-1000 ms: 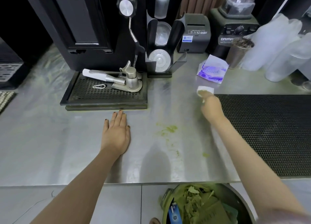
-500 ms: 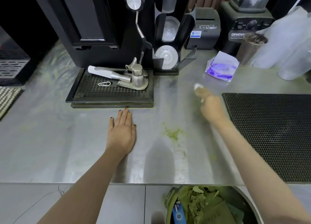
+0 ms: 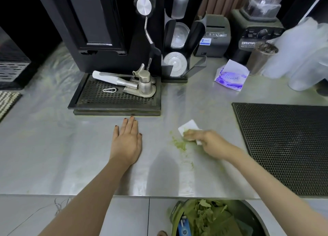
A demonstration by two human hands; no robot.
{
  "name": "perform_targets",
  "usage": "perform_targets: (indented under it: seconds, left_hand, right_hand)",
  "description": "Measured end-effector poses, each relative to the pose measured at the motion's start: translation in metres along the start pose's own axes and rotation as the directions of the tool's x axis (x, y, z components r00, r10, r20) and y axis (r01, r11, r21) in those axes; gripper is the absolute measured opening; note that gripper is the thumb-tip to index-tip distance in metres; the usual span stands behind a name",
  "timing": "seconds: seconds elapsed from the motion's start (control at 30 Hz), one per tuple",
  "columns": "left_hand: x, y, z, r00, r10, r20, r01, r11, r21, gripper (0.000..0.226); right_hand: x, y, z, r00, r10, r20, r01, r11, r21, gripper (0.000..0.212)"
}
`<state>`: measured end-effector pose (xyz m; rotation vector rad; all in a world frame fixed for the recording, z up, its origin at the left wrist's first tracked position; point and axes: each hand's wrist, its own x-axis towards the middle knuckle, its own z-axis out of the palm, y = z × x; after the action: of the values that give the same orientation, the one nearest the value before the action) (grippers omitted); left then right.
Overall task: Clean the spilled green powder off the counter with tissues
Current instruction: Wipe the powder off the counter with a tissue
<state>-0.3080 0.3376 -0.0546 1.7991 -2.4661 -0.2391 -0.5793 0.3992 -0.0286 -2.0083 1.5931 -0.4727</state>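
My right hand (image 3: 211,143) pins a white tissue (image 3: 190,129) beside green powder (image 3: 179,144) on the steel bench (image 3: 53,156); left hand (image 3: 126,140) lies flat, holding nothing.

blender base (image 3: 248,40): "orima" | tissue packet (image 3: 230,76): purple script, unreadable

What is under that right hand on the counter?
A white tissue lies under the right hand, pressed on the steel counter beside the green powder. Any powder beneath the tissue is covered.
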Motion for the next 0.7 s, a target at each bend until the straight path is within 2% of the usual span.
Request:
perform_targets:
  seconds: [0.07, 0.13, 0.2, 0.23, 0.3, 0.37, 0.47, 0.53, 0.57, 0.6, 0.63, 0.7]
  left_hand:
    - [0.0, 0.0, 0.0, 1.0, 0.0, 0.001, 0.0, 1.0, 0.006, 0.053]
    - [0.001, 0.0, 0.0, 1.0, -0.001, -0.001, 0.001, 1.0, 0.008, 0.053]
    - [0.0, 0.001, 0.0, 1.0, -0.003, -0.001, 0.003, 1.0, 0.003, 0.053]
    - [0.0, 0.001, 0.0, 1.0, -0.004, -0.001, 0.004, 1.0, -0.002, 0.053]
    - [0.001, 0.0, 0.0, 1.0, -0.003, 0.003, 0.003, 1.0, -0.004, 0.053]
    - [0.001, 0.0, 0.0, 1.0, -0.002, 0.009, 0.002, 1.0, 0.003, 0.058]
    - [0.001, 0.0, 0.001, 1.0, 0.001, 0.013, -0.001, 1.0, -0.002, 0.065]
    - [0.001, -0.001, 0.001, 1.0, -0.002, 0.01, 0.003, 1.0, -0.015, 0.061]
    - [0.001, -0.001, 0.001, 1.0, -0.004, 0.013, 0.004, 1.0, -0.016, 0.06]
    - [0.002, 0.0, 0.0, 1.0, -0.005, 0.015, 0.005, 1.0, -0.008, 0.061]
    - [0.001, 0.0, 0.0, 1.0, -0.006, 0.02, 0.006, 1.0, 0.001, 0.063]
    - [0.001, 0.0, 0.0, 1.0, -0.01, 0.02, 0.01, 1.0, 0.006, 0.066]
  right_hand:
    - [0.022, 0.019, -0.028, 0.974, 0.101, -0.201, -0.102, 0.995, 0.008, 0.061]
    - [0.049, 0.054, -0.054, 0.878, 0.281, -0.387, -0.317, 0.948, -0.031, 0.06]
    - [0.072, 0.078, -0.059, 0.804, 0.442, -0.397, -0.5, 0.864, -0.05, 0.053]
    - [0.081, 0.085, -0.053, 0.794, 0.467, -0.39, -0.528, 0.847, -0.06, 0.05]
    - [0.096, 0.076, -0.036, 0.812, 0.455, -0.365, -0.513, 0.855, -0.075, 0.047]
    - [0.097, 0.048, -0.019, 0.876, 0.366, -0.314, -0.402, 0.914, -0.057, 0.048]
    - [0.072, -0.003, 0.02, 0.983, 0.147, -0.108, -0.155, 0.985, -0.075, 0.053]
    - [0.046, -0.027, 0.035, 0.998, -0.001, 0.066, 0.002, 1.0, -0.016, 0.051]
    - [0.04, -0.031, 0.031, 0.994, -0.045, 0.099, 0.041, 0.998, 0.039, 0.049]
    - [0.04, -0.033, 0.018, 0.997, -0.043, 0.066, 0.036, 0.995, 0.094, 0.048]
    - [0.047, -0.025, 0.004, 0.999, 0.0, -0.032, 0.004, 0.992, 0.125, 0.051]
    - [0.071, 0.008, -0.021, 0.944, 0.192, -0.27, -0.173, 0.98, 0.093, 0.059]
